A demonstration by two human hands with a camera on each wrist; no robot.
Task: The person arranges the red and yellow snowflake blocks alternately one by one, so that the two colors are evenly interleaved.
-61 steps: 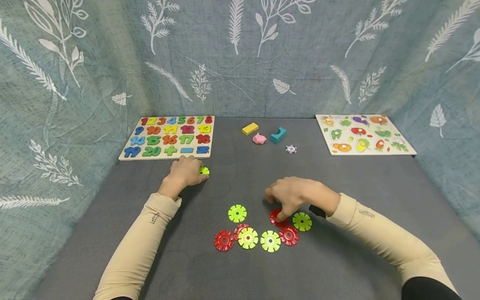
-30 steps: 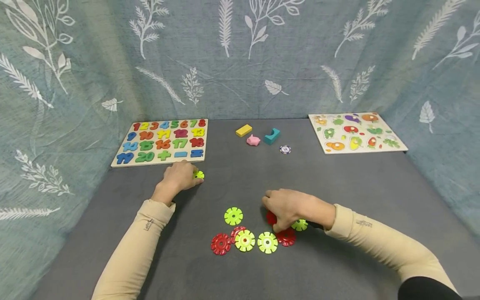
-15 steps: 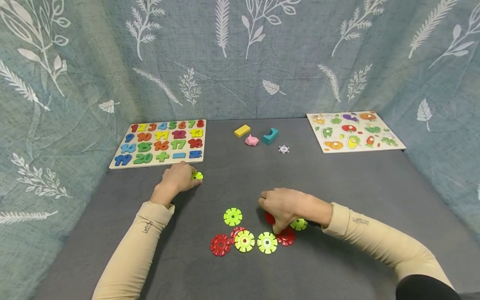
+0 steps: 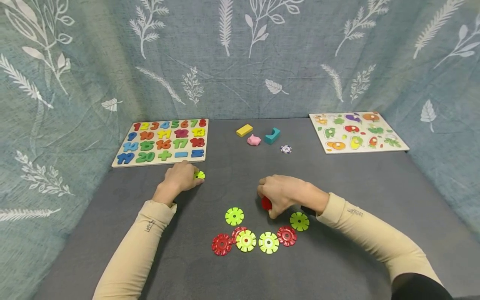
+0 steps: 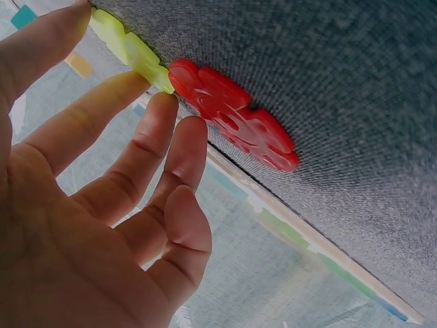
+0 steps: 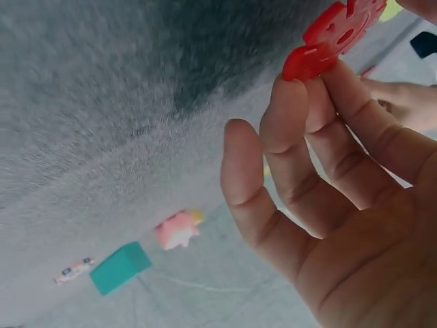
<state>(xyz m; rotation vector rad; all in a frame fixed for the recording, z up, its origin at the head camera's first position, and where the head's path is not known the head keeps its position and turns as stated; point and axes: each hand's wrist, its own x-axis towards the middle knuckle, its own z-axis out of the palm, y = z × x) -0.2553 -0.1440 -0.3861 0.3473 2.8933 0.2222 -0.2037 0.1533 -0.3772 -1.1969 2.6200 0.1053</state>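
At the front edge of the number board, my left hand [image 4: 181, 177] pinches a lime-green notched disc [image 4: 200, 175] between thumb and fingers. Against that disc lies a red notched disc [image 5: 235, 119], seen in the left wrist view and hidden under the hand from above. My right hand [image 4: 281, 193] grips another red notched disc [image 4: 266, 203] by its edge, close over the table, fingertips on the disc [image 6: 338, 41]. Nearest to it, a green disc [image 4: 299, 221] and a red disc [image 4: 287, 236] lie flat.
Several loose discs lie in front: green [image 4: 234, 216], red [image 4: 221, 244], yellow-green [image 4: 268, 242]. Behind are a yellow block [image 4: 244, 130], pink pig [image 4: 253, 140], teal block [image 4: 272, 136] and poker chip [image 4: 286, 149]. The number board [image 4: 121, 163] and vegetable board [image 4: 367, 151] stand left and right.
My right hand has gripped the red disc and drawn it away from the cluster, toward the back left, uncovering the discs beneath. My left hand keeps its place; the head view has shifted slightly.
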